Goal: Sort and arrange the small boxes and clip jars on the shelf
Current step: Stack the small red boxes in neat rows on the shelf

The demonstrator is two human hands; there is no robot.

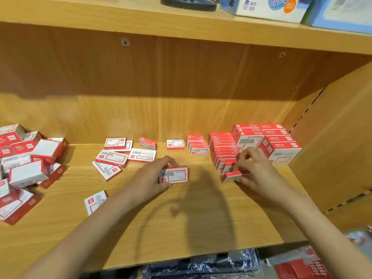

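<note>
Right now the left hand [150, 179] grips a small red-and-white box [174, 174] near the middle of the wooden shelf [181, 228], thumb on its near edge and fingers curled over its far edge, the printed face turned up. The right hand [254, 170] pinches another small box [231, 176] by its end, fingers bent around it, at the near end of a neat row of boxes [223, 151] that stand on edge one behind another. Just right of that row sits a taller stack of larger red-and-white boxes [279, 142], pushed close to the shelf's side panel [338, 141].

Between the hands, further back, a short stack of boxes [197, 146] rests near the back wall, with a single flat box [175, 144] just left of it. Left of that lies a loose scatter of boxes [118, 156], some overlapping, some label-down. 1 more box [95, 201] lies alone beside the left forearm. At the far left edge a jumbled heap of boxes [26, 164] piles up at mixed angles.

Above, the upper shelf [141, 19] carries a blue-and-white carton [267, 8] and a dark rounded object [189, 4], only partly in view. Below the shelf's front edge, dark wrapped goods [201, 264] and red packets [300, 268] show, blurred.
</note>
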